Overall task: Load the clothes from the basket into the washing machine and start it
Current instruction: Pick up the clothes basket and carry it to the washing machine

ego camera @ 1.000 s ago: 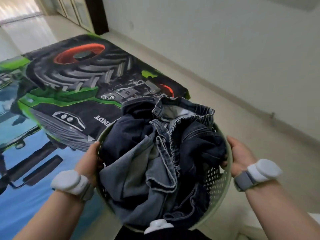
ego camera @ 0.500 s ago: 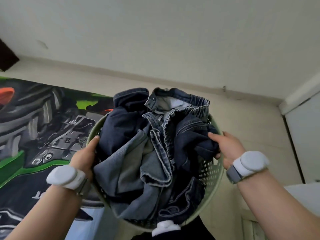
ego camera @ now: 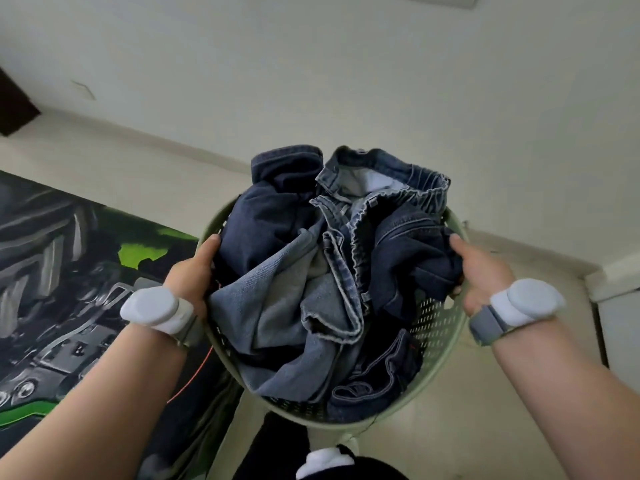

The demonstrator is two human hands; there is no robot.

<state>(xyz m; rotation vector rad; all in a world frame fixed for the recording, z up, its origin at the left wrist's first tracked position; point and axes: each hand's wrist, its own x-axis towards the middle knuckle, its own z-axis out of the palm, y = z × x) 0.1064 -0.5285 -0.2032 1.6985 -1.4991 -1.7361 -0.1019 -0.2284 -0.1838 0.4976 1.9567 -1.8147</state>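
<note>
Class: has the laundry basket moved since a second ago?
Yes. The basket has swung right: the printed rug that lay behind it now shows only at its left, with bare floor and wall beyond it.

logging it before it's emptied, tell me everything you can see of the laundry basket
The laundry basket is round and pale green, plastic by the look, with a smooth rim and a wall pierced by small holes. It is held above the floor, its opening tipped toward the person. The left hand grips its left rim and the right hand its right rim, thumbs over the edge. Denim clothes fill it and heap above the far rim.
</note>
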